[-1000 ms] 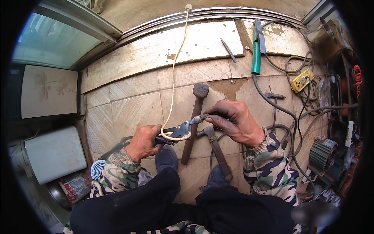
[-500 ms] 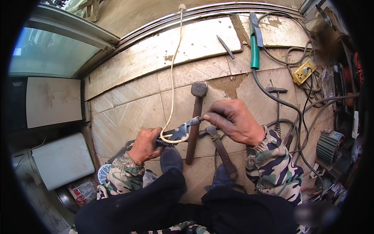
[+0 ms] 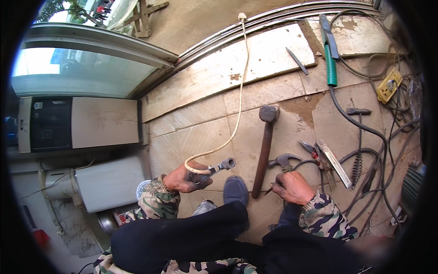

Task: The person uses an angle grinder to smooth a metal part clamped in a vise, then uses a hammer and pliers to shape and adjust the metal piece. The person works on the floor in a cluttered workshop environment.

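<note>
My left hand (image 3: 187,177) is wrapped round a dark metal tool with a round hollow end (image 3: 229,163); a cream cord (image 3: 241,98) loops over it, and the hand hides much of its body. My right hand (image 3: 294,187) is lower, fingers pinched on a thin dark piece (image 3: 268,191) whose kind I cannot make out. Just beyond its knuckles lies a claw hammer (image 3: 284,160), its handle mostly hidden beneath the hand. Between my hands a sledgehammer (image 3: 263,150) rests on the floor tiles, its block head away from me.
Right of the hammers lie red-handled pliers (image 3: 308,147), a long white-handled tool (image 3: 335,164) and a chipping hammer with a coiled handle (image 3: 358,150). A green-handled electrode holder (image 3: 331,64), a yellow socket box (image 3: 389,86) and tangled cables lie beyond. A pointed rod (image 3: 297,60) rests on the pale board (image 3: 269,45).
My right hand has come away from the tool's end and moved down beside the claw hammer. The left hand still holds the tool, its hollow end now bare. The whole view has shifted.
</note>
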`<state>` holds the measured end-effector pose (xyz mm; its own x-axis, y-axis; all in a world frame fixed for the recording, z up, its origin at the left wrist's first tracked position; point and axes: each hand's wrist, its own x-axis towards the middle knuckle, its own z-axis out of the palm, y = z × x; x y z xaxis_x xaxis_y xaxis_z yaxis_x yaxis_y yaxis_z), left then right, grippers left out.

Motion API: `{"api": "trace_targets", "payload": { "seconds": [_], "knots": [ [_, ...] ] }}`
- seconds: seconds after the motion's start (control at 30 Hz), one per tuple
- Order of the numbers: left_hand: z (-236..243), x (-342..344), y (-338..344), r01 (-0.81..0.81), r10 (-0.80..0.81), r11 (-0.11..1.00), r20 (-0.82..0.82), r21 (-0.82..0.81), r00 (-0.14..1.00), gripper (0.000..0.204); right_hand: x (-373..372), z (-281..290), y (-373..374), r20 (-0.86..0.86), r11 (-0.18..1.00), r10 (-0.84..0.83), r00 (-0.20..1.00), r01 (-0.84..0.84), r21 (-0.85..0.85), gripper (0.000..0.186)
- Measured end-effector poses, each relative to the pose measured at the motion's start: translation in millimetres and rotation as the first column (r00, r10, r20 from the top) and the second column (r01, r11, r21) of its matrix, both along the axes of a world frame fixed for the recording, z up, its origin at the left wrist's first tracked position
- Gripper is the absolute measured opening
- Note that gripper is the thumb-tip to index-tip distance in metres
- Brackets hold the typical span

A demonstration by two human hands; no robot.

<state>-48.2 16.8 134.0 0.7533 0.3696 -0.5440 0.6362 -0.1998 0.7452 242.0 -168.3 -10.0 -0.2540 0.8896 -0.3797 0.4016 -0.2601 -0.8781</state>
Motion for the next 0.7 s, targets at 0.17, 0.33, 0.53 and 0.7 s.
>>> {"api": "trace_targets", "payload": {
  "seconds": [0.17,0.33,0.53,0.7],
  "knots": [
    [6,-17,-1,0.037,-0.035,0.999,0.054,-0.029,0.998,0.025,-11,-5,-7,0.084,0.999,-0.04,0.996,0.04,0.005,0.035],
    [11,-18,-1,-0.027,0.029,0.996,0.025,-0.08,0.999,0.025,-11,-12,-9,0.13,0.997,-0.022,0.991,0.012,0.072,0.031],
    [8,-17,-3,0.005,-0.003,0.999,0.036,-0.047,0.999,0.026,-18,-16,-13,0.17,0.991,-0.045,0.984,0.022,0.135,0.028],
    [9,-14,-7,-0.021,0.02,0.999,-0.024,-0.034,1.0,0.025,-18,-19,-14,0.162,0.982,-0.065,0.985,0.034,0.186,0.027]
  ]
}}
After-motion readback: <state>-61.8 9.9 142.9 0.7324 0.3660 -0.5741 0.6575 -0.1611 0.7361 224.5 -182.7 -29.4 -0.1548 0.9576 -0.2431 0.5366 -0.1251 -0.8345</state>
